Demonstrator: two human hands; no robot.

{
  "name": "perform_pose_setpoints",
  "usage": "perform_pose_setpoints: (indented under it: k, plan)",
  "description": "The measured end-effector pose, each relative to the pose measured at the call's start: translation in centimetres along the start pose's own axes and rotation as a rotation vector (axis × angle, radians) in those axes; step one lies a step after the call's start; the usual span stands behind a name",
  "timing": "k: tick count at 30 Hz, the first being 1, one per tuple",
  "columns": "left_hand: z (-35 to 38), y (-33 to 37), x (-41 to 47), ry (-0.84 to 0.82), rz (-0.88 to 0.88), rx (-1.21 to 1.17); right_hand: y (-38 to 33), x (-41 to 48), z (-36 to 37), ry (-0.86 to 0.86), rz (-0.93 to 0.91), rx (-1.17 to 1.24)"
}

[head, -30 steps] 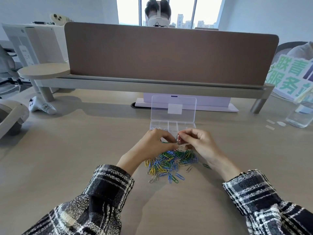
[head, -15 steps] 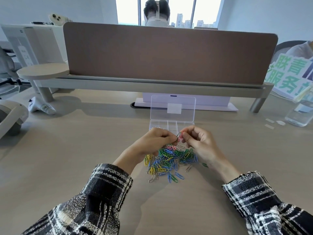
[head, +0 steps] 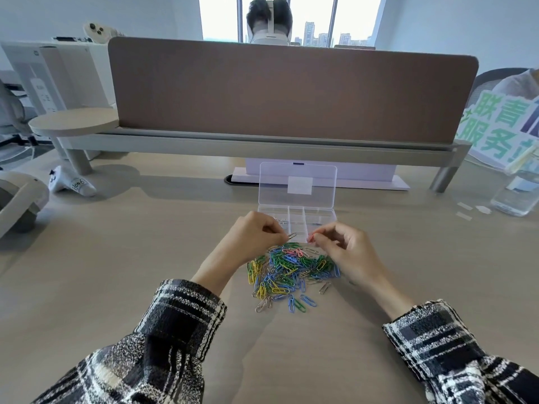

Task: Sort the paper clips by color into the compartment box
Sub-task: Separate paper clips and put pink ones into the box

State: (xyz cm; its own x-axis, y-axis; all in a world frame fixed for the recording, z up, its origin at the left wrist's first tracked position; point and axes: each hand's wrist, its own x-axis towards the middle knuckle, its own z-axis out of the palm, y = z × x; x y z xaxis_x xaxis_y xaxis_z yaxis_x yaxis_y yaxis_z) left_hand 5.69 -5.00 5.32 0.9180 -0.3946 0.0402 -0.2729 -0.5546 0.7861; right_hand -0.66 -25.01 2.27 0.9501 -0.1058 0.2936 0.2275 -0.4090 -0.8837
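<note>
- The left hand, at the centre of the frame, pinches a silver clip between thumb and fingertip, other fingers curled.
- The right hand, just right of it, pinches a red clip the same way.
- Both clips hang over the near edge of the compartment box, whose clear lid stands open behind.
- The pile of paper clips lies on the surface just below the hands, colours mixed and overlapping.
- The clips look light, stiff and slick, and probably snag on each other; a fingertip pinch on one loop end, lifted slowly, should free one.
</note>
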Motion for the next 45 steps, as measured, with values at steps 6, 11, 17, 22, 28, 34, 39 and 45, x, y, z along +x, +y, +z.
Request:
perform_pose_setpoints:
  k: [6, 11, 17, 22, 28, 34, 39, 45]
  plan:
    - [-0.1, -1.3, 0.1, 0.049, -0.042, 0.439, 1.0, 1.2, 0.1, -0.151, -0.381, -0.625]
    - [0.9, -0.8, -0.1, 0.051, 0.208, 0.516, 1.6, 2.1, 0.2, -0.237, -0.600, -0.837]
    - [2.1, -1.4, -0.1, 0.015, 0.263, 0.557, 1.6, 2.3, 0.4, -0.280, -0.554, -0.807]
    - [2.0, -1.5, -0.1, 0.055, 0.252, 0.538, 1.1, 2.6, 0.3, -0.277, -0.545, -0.845]
    - [1.6, -0.8, -0.1, 0.071, 0.186, 0.346, 0.7, 2.2, 0.5, -0.176, -0.287, -0.506]
    - [1.7, -0.2, -0.1, 0.071, 0.185, 0.334, -0.3, 1.7, 0.6, -0.146, -0.140, -0.355]
    - [2.0, -0.6, 0.1, 0.097, 0.211, 0.186, 0.0, 1.8, 0.6, -0.136, -0.099, -0.399]
    - [-0.3, -1.4, 0.3, 0.149, 0.145, 0.334, 1.0, 2.9, -1.4, 0.061, -0.128, -0.642]
